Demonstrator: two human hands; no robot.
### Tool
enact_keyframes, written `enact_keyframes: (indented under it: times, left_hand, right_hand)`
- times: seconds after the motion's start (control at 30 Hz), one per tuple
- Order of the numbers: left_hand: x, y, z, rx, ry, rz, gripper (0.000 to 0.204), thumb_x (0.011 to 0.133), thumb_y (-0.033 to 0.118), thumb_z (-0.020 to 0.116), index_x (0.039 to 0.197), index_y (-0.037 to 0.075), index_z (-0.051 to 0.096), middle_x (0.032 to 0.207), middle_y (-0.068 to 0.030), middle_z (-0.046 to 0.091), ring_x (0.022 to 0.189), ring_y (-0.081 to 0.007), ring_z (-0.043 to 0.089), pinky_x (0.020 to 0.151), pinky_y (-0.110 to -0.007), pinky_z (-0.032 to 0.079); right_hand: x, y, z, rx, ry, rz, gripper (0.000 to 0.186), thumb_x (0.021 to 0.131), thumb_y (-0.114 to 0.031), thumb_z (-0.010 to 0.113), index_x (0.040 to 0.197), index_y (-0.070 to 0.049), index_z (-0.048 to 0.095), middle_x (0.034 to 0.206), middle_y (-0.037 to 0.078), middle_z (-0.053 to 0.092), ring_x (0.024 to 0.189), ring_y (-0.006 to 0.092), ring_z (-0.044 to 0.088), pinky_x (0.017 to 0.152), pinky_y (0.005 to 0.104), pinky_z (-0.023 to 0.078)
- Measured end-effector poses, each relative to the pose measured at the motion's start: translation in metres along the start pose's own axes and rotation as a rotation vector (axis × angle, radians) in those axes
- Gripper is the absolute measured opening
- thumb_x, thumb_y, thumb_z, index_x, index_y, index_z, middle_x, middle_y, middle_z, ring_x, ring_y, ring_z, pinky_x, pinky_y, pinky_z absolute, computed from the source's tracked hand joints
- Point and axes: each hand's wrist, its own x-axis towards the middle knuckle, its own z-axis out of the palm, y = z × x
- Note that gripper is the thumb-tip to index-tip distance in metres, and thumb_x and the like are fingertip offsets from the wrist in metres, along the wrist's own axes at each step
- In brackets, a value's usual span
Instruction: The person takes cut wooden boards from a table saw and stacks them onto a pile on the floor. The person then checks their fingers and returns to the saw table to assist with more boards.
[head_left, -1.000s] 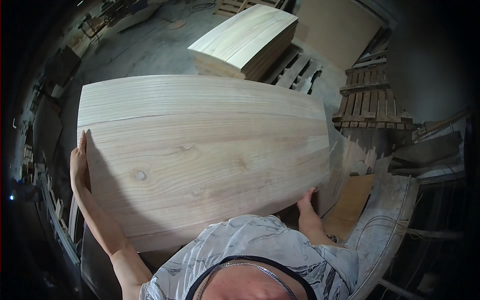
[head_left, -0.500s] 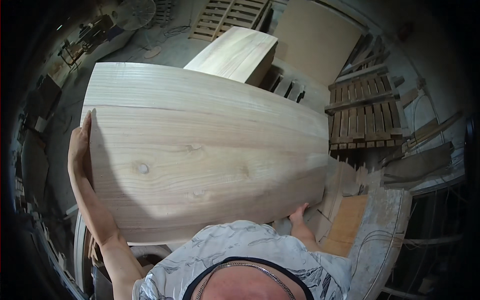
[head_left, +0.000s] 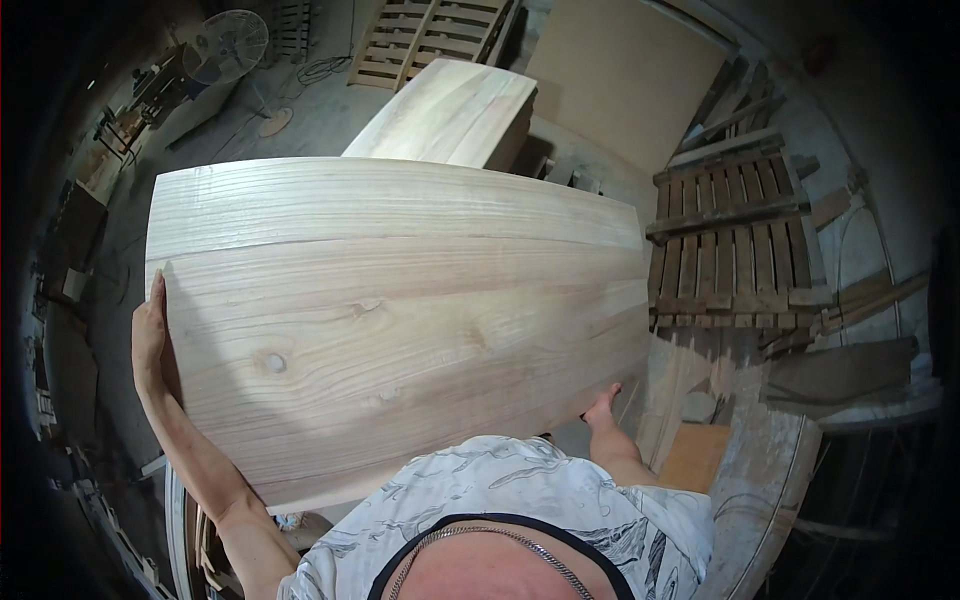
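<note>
Hands spread wide on one big pale wooden panel (head_left: 400,320): the left hand (head_left: 150,335) is clamped flat along its left edge, the right hand (head_left: 603,405) grips under its lower right corner. It's carried off the floor at chest height, blocking most of the view below. Just beyond its far edge sits a stack of similar boards (head_left: 450,115). Slatted wooden pallets (head_left: 735,240) lie to the right, a standing fan (head_left: 235,45) far left on the concrete floor (head_left: 300,125).
</note>
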Motion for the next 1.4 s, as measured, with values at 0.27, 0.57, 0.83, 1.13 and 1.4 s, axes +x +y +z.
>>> enact_keyframes:
  times: [0.27,0.57,0.83,1.13,1.4]
  left_hand:
    - [0.105,-0.001,0.017,-0.151,0.080,-0.080,0.082,0.100,0.065,0.051,0.093,-0.014,0.073,0.078,-0.0128,0.070,0.074,-0.0155,0.059,0.069,-0.033,0.048]
    - [0.175,-0.008,0.021,-0.251,0.113,-0.256,0.082,0.100,0.063,0.053,0.102,-0.017,0.072,0.086,-0.0130,0.071,0.079,-0.0162,0.059,0.071,-0.034,0.049]
    - [0.208,-0.028,0.045,-0.207,0.266,-0.447,0.085,0.098,0.067,0.053,0.104,-0.016,0.072,0.094,-0.0151,0.072,0.086,-0.0182,0.061,0.078,-0.034,0.050]
    - [0.274,0.009,0.157,-0.161,0.365,-0.534,0.086,0.099,0.067,0.051,0.107,-0.017,0.071,0.101,-0.0169,0.075,0.094,-0.0191,0.064,0.086,-0.034,0.049]
    - [0.307,-0.013,0.297,-0.110,0.334,-0.825,0.094,0.096,0.071,0.052,0.119,-0.019,0.064,0.116,-0.0236,0.072,0.109,-0.0272,0.065,0.098,-0.037,0.046]
  right_hand:
    - [0.079,-0.063,0.212,-0.083,-0.201,-0.004,0.103,0.087,-0.091,0.021,0.163,-0.022,0.024,0.168,0.004,0.027,0.151,0.0350,0.027,0.120,0.0605,0.024]
    - [0.095,-0.120,0.379,-0.205,-0.197,-0.148,0.102,0.089,-0.089,0.018,0.164,-0.019,0.023,0.169,0.006,0.024,0.153,0.0363,0.024,0.121,0.0615,0.023]
    - [0.168,-0.162,0.502,-0.329,-0.228,-0.094,0.100,0.092,-0.087,0.018,0.164,-0.018,0.023,0.168,0.007,0.027,0.152,0.0355,0.027,0.121,0.0586,0.024]
    - [0.371,-0.250,0.714,-0.446,-0.276,0.028,0.097,0.095,-0.083,0.022,0.164,-0.015,0.022,0.167,0.009,0.030,0.151,0.0354,0.029,0.122,0.0572,0.025]
    - [0.501,-0.318,0.933,-0.578,-0.296,0.031,0.099,0.094,-0.083,0.030,0.163,-0.012,0.023,0.165,0.012,0.034,0.149,0.0370,0.032,0.121,0.0586,0.027]
